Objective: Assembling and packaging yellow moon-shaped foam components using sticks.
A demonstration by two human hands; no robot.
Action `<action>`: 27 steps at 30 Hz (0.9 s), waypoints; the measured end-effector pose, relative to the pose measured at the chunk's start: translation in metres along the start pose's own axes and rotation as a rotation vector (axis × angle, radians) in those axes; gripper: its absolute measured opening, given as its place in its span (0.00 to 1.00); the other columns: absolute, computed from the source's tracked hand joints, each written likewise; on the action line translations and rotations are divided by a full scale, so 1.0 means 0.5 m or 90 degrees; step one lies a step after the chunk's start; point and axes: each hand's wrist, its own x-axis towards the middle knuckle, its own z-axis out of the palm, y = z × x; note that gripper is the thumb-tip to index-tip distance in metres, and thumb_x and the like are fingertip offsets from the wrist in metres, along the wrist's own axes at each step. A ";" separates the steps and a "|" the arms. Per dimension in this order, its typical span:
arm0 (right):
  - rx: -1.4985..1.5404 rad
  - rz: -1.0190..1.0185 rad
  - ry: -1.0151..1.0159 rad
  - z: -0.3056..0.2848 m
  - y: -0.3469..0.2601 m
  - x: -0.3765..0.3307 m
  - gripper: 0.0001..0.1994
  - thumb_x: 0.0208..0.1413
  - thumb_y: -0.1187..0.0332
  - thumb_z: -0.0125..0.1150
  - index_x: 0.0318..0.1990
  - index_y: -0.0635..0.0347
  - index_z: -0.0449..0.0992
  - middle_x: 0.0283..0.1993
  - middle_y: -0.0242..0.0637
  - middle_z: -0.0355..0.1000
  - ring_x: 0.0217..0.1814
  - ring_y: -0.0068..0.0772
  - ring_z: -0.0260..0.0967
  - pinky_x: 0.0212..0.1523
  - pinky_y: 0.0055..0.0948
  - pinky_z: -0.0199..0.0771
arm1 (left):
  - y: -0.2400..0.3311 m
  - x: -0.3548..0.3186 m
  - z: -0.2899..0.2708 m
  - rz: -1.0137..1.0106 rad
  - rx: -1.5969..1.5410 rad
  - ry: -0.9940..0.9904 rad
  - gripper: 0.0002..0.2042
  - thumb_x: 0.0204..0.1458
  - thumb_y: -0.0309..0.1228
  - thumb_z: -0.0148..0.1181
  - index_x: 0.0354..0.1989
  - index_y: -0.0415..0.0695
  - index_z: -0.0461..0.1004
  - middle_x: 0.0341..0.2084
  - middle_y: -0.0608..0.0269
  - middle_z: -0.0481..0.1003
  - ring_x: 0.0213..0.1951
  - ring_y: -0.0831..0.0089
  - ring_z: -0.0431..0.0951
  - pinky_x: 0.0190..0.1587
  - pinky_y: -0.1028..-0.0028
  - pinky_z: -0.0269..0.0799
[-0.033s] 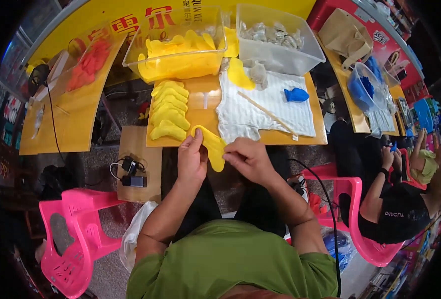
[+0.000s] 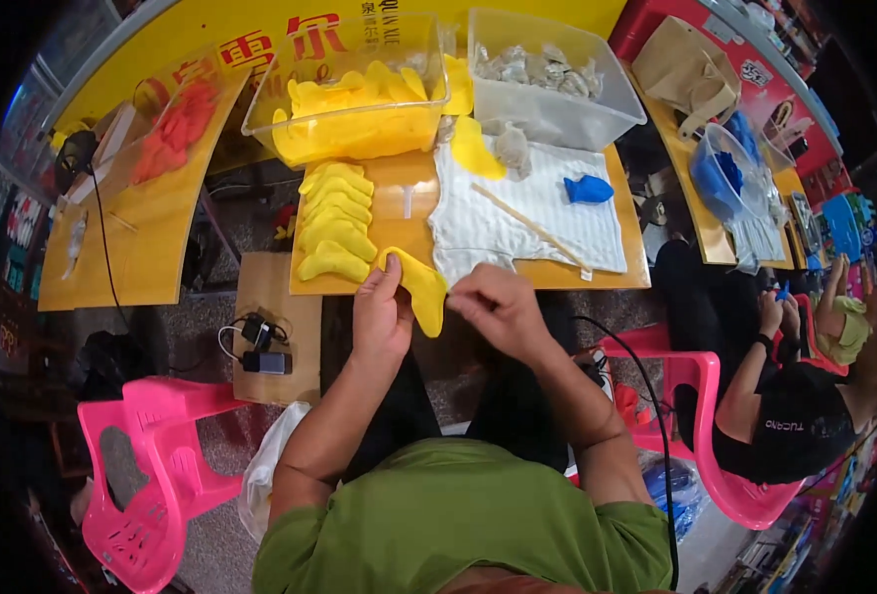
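Note:
Between my hands is a yellow curved fabric piece [image 2: 420, 289], shaped somewhat like a banana. My left hand [image 2: 383, 309] grips its left end, thumb on top. At its right edge, my right hand [image 2: 503, 309] has its fingers pinched together; whatever they hold is too small to make out. On the table [image 2: 405, 230], just past my left hand, lies an overlapping row of plumper yellow curved pieces [image 2: 335, 220]. A white striped shirt [image 2: 547, 233] is spread to the right. On it rest a wooden stick [image 2: 531, 230], a blue fish-shaped piece [image 2: 588, 189] and a flat yellow piece [image 2: 477, 148].
At the back stand a clear bin [image 2: 359, 144] of yellow pieces and another bin [image 2: 572, 114] of greyish bundles. Pink chairs [image 2: 151, 465] flank me. A black cable [image 2: 646, 391] runs by my right arm. A co-worker [image 2: 780, 416] sits at the right.
My right hand has shifted slightly right and up, its fingertips now at the outer edge of the yellow fabric piece. My left hand keeps its hold.

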 end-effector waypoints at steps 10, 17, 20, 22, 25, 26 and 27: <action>-0.144 0.042 0.252 -0.094 0.177 0.174 0.03 0.47 0.73 0.60 0.27 0.64 0.74 0.22 0.42 0.70 0.24 0.34 0.70 0.26 0.29 0.67 | -0.066 0.142 0.010 -0.038 -0.003 -0.051 0.06 0.57 0.26 0.51 0.41 0.40 0.69 0.35 0.63 0.73 0.36 0.73 0.74 0.42 0.73 0.72; -0.537 0.187 0.253 -0.180 0.256 0.258 0.13 0.48 0.60 0.62 0.36 0.60 0.76 0.28 0.42 0.74 0.30 0.41 0.72 0.31 0.35 0.70 | -0.085 0.179 0.010 -0.046 0.006 -0.113 0.08 0.56 0.22 0.49 0.44 0.38 0.68 0.38 0.61 0.73 0.40 0.73 0.74 0.46 0.72 0.71; -0.694 0.163 0.166 -0.141 0.336 0.271 0.14 0.44 0.57 0.62 0.35 0.57 0.77 0.40 0.42 0.73 0.43 0.45 0.70 0.41 0.40 0.70 | -0.088 0.189 0.026 0.002 0.050 -0.128 0.10 0.57 0.21 0.48 0.46 0.37 0.66 0.40 0.60 0.71 0.43 0.70 0.73 0.51 0.69 0.68; -0.681 0.141 0.190 -0.134 0.386 0.273 0.11 0.44 0.60 0.61 0.33 0.56 0.77 0.35 0.42 0.73 0.38 0.49 0.70 0.38 0.41 0.70 | -0.087 0.184 0.033 0.080 0.181 -0.107 0.11 0.56 0.22 0.49 0.47 0.36 0.65 0.41 0.59 0.71 0.43 0.69 0.72 0.51 0.70 0.67; -0.294 0.214 0.309 -0.170 0.387 0.277 0.04 0.49 0.69 0.57 0.28 0.59 0.73 0.21 0.36 0.70 0.25 0.40 0.68 0.28 0.34 0.65 | -0.080 0.151 0.050 0.316 0.449 -0.058 0.16 0.53 0.25 0.53 0.50 0.35 0.63 0.42 0.55 0.68 0.47 0.67 0.68 0.53 0.68 0.62; -0.294 0.216 0.309 -0.174 0.380 0.265 0.04 0.49 0.69 0.57 0.28 0.59 0.73 0.21 0.36 0.70 0.25 0.40 0.68 0.28 0.34 0.65 | -0.075 0.135 0.056 0.478 0.582 -0.026 0.19 0.52 0.27 0.55 0.51 0.35 0.61 0.44 0.53 0.66 0.50 0.66 0.66 0.54 0.66 0.60; -0.117 0.232 0.310 -0.172 0.315 0.263 0.05 0.52 0.70 0.55 0.27 0.61 0.72 0.22 0.33 0.69 0.24 0.32 0.66 0.26 0.30 0.63 | -0.062 0.126 0.057 0.480 0.581 -0.021 0.19 0.52 0.27 0.55 0.51 0.35 0.61 0.44 0.53 0.66 0.50 0.66 0.66 0.54 0.66 0.60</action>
